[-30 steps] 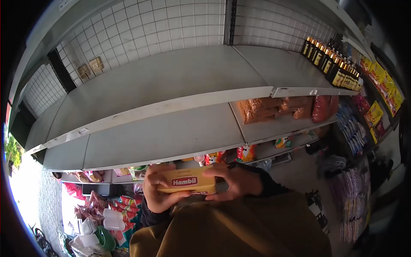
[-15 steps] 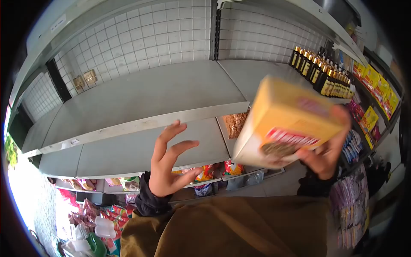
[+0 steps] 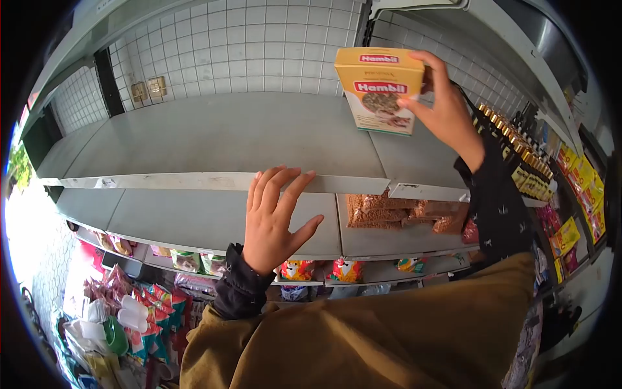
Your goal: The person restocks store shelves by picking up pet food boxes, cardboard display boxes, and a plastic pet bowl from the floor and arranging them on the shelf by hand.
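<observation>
Fingers spread and nothing grasped, the left hand (image 3: 269, 233) is held at the upper shelf (image 3: 246, 136)'s front edge; contact cannot be told. Farther in, a yellow Hambil box (image 3: 378, 89) is gripped at its right side by the right hand (image 3: 448, 115), thumb across its front. The box is held over the shelf, long axis near upright, left of the gripping hand; whether it is supported there is unclear. Wire grid (image 3: 272, 48) is seen behind.
</observation>
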Demonstrator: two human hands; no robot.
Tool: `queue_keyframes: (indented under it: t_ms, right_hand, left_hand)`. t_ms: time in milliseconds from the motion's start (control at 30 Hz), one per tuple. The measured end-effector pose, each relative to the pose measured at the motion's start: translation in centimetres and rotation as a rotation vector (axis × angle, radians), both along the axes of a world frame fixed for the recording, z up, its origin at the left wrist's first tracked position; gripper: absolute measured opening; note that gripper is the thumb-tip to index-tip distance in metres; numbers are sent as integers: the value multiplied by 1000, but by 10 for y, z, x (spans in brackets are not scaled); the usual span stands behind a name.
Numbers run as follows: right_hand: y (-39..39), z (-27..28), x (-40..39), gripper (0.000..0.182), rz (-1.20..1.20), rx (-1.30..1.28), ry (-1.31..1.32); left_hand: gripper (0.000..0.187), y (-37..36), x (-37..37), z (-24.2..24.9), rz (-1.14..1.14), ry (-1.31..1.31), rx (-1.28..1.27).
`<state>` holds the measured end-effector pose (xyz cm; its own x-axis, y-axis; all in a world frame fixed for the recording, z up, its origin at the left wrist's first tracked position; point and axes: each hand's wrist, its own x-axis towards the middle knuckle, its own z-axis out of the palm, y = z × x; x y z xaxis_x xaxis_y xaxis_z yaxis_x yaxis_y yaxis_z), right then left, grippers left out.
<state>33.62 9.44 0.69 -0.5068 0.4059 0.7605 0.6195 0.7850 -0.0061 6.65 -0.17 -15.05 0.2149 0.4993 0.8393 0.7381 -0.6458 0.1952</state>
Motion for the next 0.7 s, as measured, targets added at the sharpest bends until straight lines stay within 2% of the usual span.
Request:
queue_keyframes:
  t_ms: [100, 367, 700]
  right_hand:
    - [46, 8, -11, 69, 38, -126, 54]
    - [157, 12, -25, 72, 124, -122, 79]
    - [223, -1, -23, 72, 182, -273, 152]
  left_hand:
    - [62, 5, 4, -4, 50, -27, 56]
    - [61, 6, 13, -9, 98, -101, 84]
    - [56, 7, 17, -11, 136, -94, 83]
